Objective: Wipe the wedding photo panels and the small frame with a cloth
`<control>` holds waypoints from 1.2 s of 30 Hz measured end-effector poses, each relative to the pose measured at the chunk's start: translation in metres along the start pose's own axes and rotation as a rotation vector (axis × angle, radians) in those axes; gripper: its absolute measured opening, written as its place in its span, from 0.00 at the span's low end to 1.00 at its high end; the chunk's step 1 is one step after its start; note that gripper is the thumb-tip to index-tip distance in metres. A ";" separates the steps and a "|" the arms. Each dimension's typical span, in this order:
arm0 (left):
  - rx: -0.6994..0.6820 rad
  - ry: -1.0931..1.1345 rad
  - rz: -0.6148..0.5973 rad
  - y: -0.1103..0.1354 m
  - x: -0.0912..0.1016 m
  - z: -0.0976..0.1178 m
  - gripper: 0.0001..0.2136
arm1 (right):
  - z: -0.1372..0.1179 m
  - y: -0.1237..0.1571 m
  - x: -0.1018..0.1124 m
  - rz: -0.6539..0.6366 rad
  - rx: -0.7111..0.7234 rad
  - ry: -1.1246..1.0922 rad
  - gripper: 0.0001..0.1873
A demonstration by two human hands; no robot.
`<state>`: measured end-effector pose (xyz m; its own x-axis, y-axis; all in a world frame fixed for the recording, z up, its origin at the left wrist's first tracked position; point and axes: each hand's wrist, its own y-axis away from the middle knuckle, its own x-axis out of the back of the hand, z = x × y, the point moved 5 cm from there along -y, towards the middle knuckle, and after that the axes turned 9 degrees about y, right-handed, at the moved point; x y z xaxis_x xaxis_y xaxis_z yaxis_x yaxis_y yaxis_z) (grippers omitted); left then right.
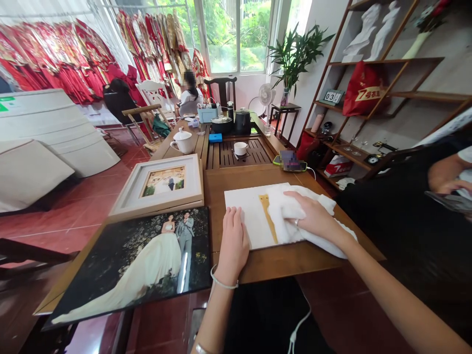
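A white flat panel (pixel 245 216) lies on the wooden table in front of me. Along its middle runs a tan tapered strip (pixel 266 211), which looks like the back stand of a picture frame. My left hand (pixel 235 241) rests on the panel's left edge with its fingers stretched out and holding nothing. Under my right hand (pixel 313 216) is a bunched white towel (pixel 332 243), gripped in the fingers and pressed on the panel's right side. The towel covers that side and spills onto the table.
To the left lie a large glossy wedding photo (pixel 143 260) and a framed photo (pixel 162 182). Farther back stand a lidded white teapot (pixel 182 141), a white cup (pixel 241 148) on a slatted tea tray (pixel 258 156) and a phone (pixel 291 161) with a cable. Another person's hand (pixel 452 184) shows at far right.
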<state>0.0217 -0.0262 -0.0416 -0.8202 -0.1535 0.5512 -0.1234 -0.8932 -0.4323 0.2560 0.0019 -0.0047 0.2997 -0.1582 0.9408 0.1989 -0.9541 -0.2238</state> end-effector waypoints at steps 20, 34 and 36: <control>-0.005 -0.017 0.001 0.000 0.000 0.000 0.20 | -0.015 -0.007 -0.004 -0.075 0.048 0.161 0.34; -0.026 -0.002 0.031 0.001 0.000 -0.002 0.20 | 0.007 -0.018 -0.001 -0.042 -0.083 0.166 0.32; -0.024 0.003 0.035 0.001 0.000 -0.003 0.20 | 0.005 -0.039 -0.003 -0.036 -0.128 0.159 0.32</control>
<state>0.0200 -0.0256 -0.0444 -0.8261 -0.1830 0.5330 -0.1077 -0.8771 -0.4681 0.2515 0.0411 -0.0003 0.1413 -0.1522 0.9782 0.0831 -0.9828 -0.1649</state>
